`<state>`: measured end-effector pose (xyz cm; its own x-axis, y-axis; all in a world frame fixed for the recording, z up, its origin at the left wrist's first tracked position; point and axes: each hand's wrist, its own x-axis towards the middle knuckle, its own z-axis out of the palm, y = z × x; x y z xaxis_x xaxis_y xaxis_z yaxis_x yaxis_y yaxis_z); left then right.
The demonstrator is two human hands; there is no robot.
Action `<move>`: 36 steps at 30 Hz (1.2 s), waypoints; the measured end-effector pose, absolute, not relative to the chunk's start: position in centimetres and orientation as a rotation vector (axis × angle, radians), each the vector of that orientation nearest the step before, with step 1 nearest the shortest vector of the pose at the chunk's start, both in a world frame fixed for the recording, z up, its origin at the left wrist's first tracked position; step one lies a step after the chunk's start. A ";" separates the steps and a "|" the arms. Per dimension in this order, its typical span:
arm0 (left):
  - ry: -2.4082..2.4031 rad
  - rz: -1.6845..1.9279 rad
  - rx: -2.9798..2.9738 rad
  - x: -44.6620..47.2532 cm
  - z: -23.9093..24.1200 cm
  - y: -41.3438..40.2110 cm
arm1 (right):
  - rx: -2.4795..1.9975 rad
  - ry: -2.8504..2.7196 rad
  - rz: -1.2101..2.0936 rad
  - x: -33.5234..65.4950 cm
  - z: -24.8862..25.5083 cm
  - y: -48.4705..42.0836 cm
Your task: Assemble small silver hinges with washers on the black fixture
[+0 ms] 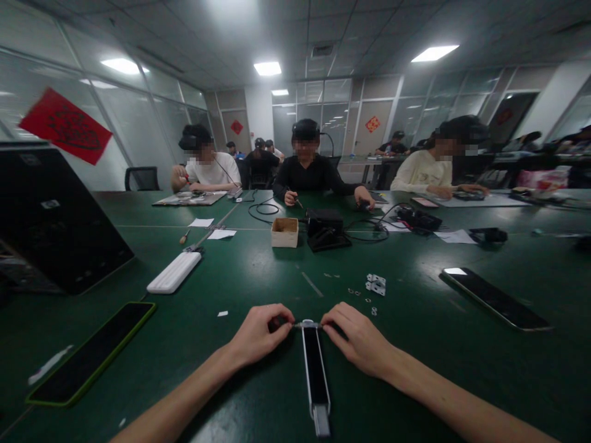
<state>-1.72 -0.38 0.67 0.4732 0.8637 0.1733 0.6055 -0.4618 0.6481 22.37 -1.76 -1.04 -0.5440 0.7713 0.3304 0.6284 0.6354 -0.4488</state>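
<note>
A long, narrow black piece with a silver-white frame [316, 369] lies on the green table, its grey tab pointing toward me. At its far end, a thin metal rod [298, 325] runs crosswise. My left hand [263, 329] pinches the rod's left end between thumb and fingers. On the other side, my right hand [355, 338] is closed in a pinch at the right end. The fingertips hide most of the rod's ends. Just beyond my right hand lie a perforated metal bracket [376, 284] and several small rings [368, 300].
A green-edged phone [95, 354] and a white power strip [175, 272] lie to the left; another phone [496, 299] lies to the right. Farther back are a small open box [285, 232] and a black device [325, 227]. Several people sit across the green table [240, 264].
</note>
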 end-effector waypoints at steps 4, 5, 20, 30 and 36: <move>1.234 0.628 2.199 -1.7 0.8 -0.4 | -1.102 -2.354 0.388 22.4 -1.0 -1.8; 1.237 0.616 2.199 -1.7 0.8 -0.4 | -1.105 -2.356 0.386 22.4 -1.0 -1.8; 1.227 0.600 2.284 -1.5 0.1 -0.5 | -1.063 -2.350 0.388 22.4 -1.0 -1.8; 1.233 0.574 2.327 -1.5 0.0 -0.5 | -1.062 -2.361 0.357 22.3 -0.7 -1.8; 1.221 0.615 2.335 -1.5 -0.2 -0.6 | -1.077 -2.354 0.328 22.0 -0.5 -2.0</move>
<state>-1.51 -0.58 -0.22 0.5130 0.8386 0.1835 0.6466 -0.5181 0.5599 21.96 -2.04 -0.50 -0.5443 0.7570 0.3615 0.6293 0.6534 -0.4208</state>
